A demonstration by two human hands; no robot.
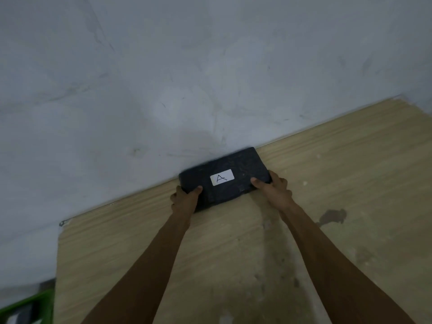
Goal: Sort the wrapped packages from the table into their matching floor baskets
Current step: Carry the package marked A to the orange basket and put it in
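Observation:
A flat package wrapped in black plastic [236, 164] lies at the far edge of the wooden table [350, 183], against the wall. A white label [222, 177] on its top reads "A". My left hand [184, 198] grips the package's near-left corner, thumb on top. Around its right end my right hand [273, 187] is closed, thumb resting on top too. Both arms reach forward across the table.
A grey-white wall [187, 78] rises right behind the table. At the bottom left, below the table's left edge, the corner of a green floor basket [32, 305] shows with something dark inside. A dark stain [332, 216] marks the tabletop on the right.

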